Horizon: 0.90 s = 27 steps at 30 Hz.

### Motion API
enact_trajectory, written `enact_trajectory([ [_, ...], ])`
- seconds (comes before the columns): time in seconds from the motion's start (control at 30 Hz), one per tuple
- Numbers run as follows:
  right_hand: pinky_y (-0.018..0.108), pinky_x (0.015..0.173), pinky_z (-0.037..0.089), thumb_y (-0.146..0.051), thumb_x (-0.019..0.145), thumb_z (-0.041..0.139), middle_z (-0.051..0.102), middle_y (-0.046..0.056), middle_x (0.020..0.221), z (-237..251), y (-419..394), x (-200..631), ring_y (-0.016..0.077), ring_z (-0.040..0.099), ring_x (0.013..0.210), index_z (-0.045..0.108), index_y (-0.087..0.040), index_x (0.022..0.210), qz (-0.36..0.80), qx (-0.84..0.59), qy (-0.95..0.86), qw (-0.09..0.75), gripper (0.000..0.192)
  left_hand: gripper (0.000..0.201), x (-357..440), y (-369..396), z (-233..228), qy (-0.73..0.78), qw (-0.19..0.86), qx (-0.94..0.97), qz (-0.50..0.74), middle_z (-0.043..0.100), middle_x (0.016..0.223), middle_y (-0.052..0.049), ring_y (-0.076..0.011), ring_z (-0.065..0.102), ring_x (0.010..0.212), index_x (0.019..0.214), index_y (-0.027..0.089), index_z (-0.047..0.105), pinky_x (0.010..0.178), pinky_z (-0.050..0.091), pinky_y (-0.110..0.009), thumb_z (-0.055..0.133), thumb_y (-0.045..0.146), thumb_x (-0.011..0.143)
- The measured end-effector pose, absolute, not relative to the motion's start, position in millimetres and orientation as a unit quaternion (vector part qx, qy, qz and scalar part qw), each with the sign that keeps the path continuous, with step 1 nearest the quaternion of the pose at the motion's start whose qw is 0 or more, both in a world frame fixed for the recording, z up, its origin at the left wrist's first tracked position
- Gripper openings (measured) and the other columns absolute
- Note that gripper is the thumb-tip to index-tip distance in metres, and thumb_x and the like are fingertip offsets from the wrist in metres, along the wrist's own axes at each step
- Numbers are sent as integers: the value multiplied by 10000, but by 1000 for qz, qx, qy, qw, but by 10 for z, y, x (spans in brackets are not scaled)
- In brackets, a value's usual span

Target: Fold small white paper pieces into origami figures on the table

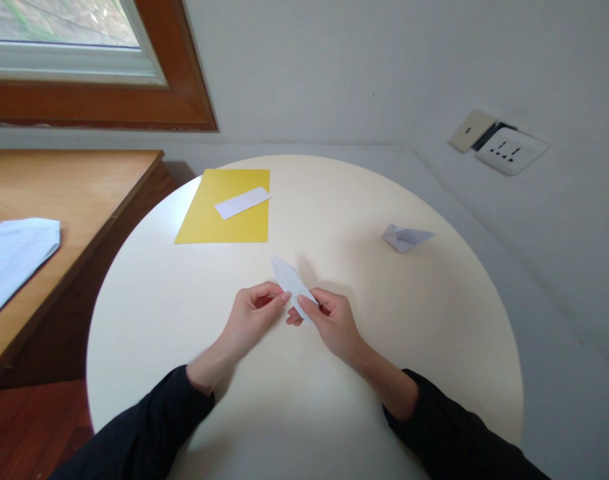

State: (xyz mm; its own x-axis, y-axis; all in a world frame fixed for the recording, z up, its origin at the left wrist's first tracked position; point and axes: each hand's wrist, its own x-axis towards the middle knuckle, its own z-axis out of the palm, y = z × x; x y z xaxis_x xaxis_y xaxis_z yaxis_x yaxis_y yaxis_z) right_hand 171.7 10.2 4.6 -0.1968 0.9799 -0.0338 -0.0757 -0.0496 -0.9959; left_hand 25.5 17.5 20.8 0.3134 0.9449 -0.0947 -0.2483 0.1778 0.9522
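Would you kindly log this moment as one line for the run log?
left hand: pinching folded white paper | right hand: pinching same paper | nearby: yellow sheet, paper boat

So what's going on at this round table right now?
A person in dark sleeves holds a small folded white paper just above the round table, pinched between the left hand and the right hand. It is folded to a point that faces away from them. Farther back lies a yellow sheet with a white paper strip on it. A finished-looking folded paper piece sits off to the right.
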Motion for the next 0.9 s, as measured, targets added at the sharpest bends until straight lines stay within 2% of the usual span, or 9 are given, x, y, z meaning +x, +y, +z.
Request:
enact_trajectory([
  [0.2,234,487,431,-512,728,615,597,-1,587,47,132,1736,111,517,524,588,-184,636,495,-482,-551,468,342,244,214,187,192,474,577,504,434,621,627,-18,-123,516,585,636,143,636,563,389,-232,701,376,674],
  [0.37,228,462,368,-461,756,586,513,-17,528,49,136,1749,97,441,492,546,-183,574,473,-489,-565,468,335,245,216,177,207,493,558,521,417,601,597,-8,-124,496,575,615,154,621,550,371,-226,693,383,662],
  [0.63,244,496,410,-408,788,551,560,-2,560,13,163,1773,114,490,525,574,-181,596,481,-484,-576,450,298,261,206,193,201,517,564,505,399,605,559,-5,-115,507,517,629,151,603,505,359,-220,680,397,672],
  [0.7,248,517,451,-406,801,543,589,4,597,5,160,1779,123,532,549,576,-188,645,479,-480,-571,463,271,262,195,204,193,516,579,491,397,619,557,-7,-119,530,514,662,150,604,505,366,-221,676,402,682],
  [0.8,263,579,513,-385,815,553,639,6,685,-8,137,1786,130,596,597,574,-204,849,486,-454,-549,506,185,264,178,221,189,516,597,460,407,645,585,-14,-138,578,550,725,153,601,549,405,-239,691,396,675],
  [0.9,267,630,545,-336,833,552,676,33,817,-16,111,1794,138,640,683,558,-214,1009,472,-428,-567,523,214,284,168,231,180,512,609,439,418,648,588,-11,-145,596,572,756,151,588,583,428,-253,704,393,663],
])
